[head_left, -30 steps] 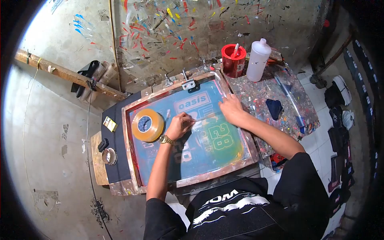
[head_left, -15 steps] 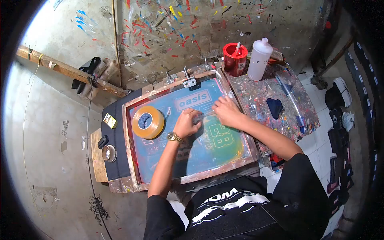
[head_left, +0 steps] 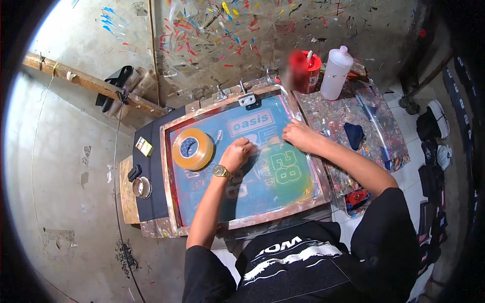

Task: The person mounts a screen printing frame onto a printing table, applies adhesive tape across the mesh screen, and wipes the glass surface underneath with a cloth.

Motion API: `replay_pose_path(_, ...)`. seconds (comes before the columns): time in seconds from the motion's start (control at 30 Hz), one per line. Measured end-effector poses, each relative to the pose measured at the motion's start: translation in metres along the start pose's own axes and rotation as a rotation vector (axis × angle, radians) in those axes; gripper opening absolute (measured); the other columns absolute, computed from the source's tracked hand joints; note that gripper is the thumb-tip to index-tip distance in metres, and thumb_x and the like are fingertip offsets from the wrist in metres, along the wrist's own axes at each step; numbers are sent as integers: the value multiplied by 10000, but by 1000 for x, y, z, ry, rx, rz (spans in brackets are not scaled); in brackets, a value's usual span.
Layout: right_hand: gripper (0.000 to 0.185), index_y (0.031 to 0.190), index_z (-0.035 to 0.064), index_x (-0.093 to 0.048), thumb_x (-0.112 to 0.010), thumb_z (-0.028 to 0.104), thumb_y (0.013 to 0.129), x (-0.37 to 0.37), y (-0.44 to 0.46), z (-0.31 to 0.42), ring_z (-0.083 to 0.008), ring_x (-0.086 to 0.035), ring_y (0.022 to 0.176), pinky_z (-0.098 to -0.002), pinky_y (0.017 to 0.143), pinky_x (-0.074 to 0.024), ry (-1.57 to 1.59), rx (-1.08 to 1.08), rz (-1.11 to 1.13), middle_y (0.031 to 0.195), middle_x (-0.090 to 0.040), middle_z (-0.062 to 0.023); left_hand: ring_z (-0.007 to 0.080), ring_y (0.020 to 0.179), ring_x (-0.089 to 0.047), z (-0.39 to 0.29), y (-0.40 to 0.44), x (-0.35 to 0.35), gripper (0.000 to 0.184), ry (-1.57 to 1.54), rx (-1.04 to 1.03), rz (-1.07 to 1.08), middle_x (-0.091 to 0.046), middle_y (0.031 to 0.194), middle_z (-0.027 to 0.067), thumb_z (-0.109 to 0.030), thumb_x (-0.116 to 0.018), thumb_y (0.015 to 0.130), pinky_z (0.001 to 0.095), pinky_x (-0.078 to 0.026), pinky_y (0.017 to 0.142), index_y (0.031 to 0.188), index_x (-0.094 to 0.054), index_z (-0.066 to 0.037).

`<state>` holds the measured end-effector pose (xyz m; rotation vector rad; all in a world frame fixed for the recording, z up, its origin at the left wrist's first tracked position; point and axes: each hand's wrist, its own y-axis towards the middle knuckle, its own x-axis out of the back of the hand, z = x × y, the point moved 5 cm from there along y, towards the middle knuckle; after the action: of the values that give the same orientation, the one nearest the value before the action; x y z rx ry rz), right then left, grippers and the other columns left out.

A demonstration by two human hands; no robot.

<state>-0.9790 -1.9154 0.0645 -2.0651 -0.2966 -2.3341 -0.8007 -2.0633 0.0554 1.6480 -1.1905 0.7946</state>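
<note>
A wooden-framed printing screen (head_left: 255,204) lies flat, its blue mesh bearing "oasis" lettering and a green patch with "28". Over its middle, my left hand (head_left: 236,155), with a gold watch on the wrist, is closed in a pinch. My right hand (head_left: 301,137) is near the right side of the frame, fingers bent and pinched close to the mesh. A faint, shiny strip of clear tape (head_left: 265,145) seems to stretch between both hands; its ends are hidden by the fingers. Left of my left hand, a large roll of clear tape (head_left: 203,150) rests on the mesh.
Metal hinge clamps (head_left: 247,99) hold the frame's far edge. On the paint-spattered side table (head_left: 323,118) stand a red tub (head_left: 314,68) and a white plastic bottle (head_left: 337,73), with a dark cloth (head_left: 354,136). Left are a small yellow box (head_left: 144,147) and a round tin (head_left: 142,188).
My right hand has shifted slightly toward the frame's right side, and the gap between my hands looks a little wider. The whole view has shifted slightly. The tape roll stays on the mesh.
</note>
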Motion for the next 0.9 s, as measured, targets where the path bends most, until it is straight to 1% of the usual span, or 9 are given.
replay_pose_path(0.17, 124, 712, 79, -713, -622, 80, 796, 2, -20, 0, -265, -700, 837, -426, 945, -449, -180, -52, -5, 806, -710, -98, 268, 912, -614, -17, -10, 11, 234, 170, -123, 17, -637, 901, 77, -36, -617, 785, 390, -529, 807, 999, -703, -72)
replay_pose_path(0.4, 135, 698, 72, -720, -633, 114, 793, 12, -20, 30, -264, -711, 804, -420, 994, -435, -263, -121, 141, 784, -709, -128, 248, 983, -598, -32, -28, 7, 292, 249, -85, -34, -657, 978, 74, -32, -609, 750, 354, -477, 890, 1029, -694, -43)
replay_pose_path(0.47, 180, 859, 14, -753, -638, 138, 797, 14, -22, 39, -277, -719, 933, -402, 1038, -420, -268, -217, 224, 935, -736, -182, 261, 989, -593, -39, -22, 5, 304, 261, -70, -19, -649, 1012, 97, -63, -624, 766, 369, -467, 911, 1063, -674, -27)
replay_pose_path(0.5, 405, 1136, -70, -686, -642, 148, 797, 8, -23, 47, -321, -676, 1121, -428, 1106, -387, -529, -212, 81, 1193, -690, -244, 280, 1000, -594, -44, -15, 7, 292, 303, -31, -34, -651, 1053, 114, -69, -626, 798, 380, -464, 908, 1084, -666, -26)
replay_pose_path(0.53, 405, 1136, -70, -686, -642, 148, 797, -5, -23, 48, -321, -676, 1121, -428, 1106, -387, -530, -211, 84, 1193, -690, -244, 298, 1011, -596, -51, -9, 8, 281, 343, 11, -46, -653, 1094, 131, -76, -628, 830, 391, -462, 905, 1105, -658, -26)
replay_pose_path(0.63, 565, 1367, -90, -514, -595, 113, 846, -8, -15, 61, -350, -515, 1361, -452, 1184, -342, -156, -176, -111, 1380, -591, -240, 324, 1019, -587, -58, 10, -4, 279, 206, 76, -101, -636, 1098, 160, -116, -656, 847, 413, -466, 893, 1103, -647, -7)
replay_pose_path(0.77, 420, 1247, -58, -604, -585, 82, 852, -16, -1, 49, -315, -556, 1295, -401, 1056, -466, -70, -185, -164, 1270, -650, -199, 309, 952, -596, -48, 20, -21, 181, 131, 52, -156, -645, 984, 121, -105, -671, 844, 419, -483, 842, 1000, -680, -14)
replay_pose_path(0.83, 221, 1014, -5, -678, -602, 73, 822, -9, 3, 48, -275, -622, 1113, -364, 879, -523, -58, -171, -140, 1080, -674, -156, 298, 925, -600, -44, 19, -24, 141, 128, 40, -142, -645, 942, 106, -90, -662, 847, 411, -491, 819, 964, -690, -18)
replay_pose_path(0.9, 133, 906, 14, -671, -611, 81, 807, -4, 2, 48, -261, -627, 1028, -364, 829, -517, -90, -115, -199, 1001, -662, -134, 274, 882, -603, -45, 15, -21, 101, 167, -39, -118, -627, 873, 87, -78, -640, 846, 391, -502, 774, 913, -697, -29)
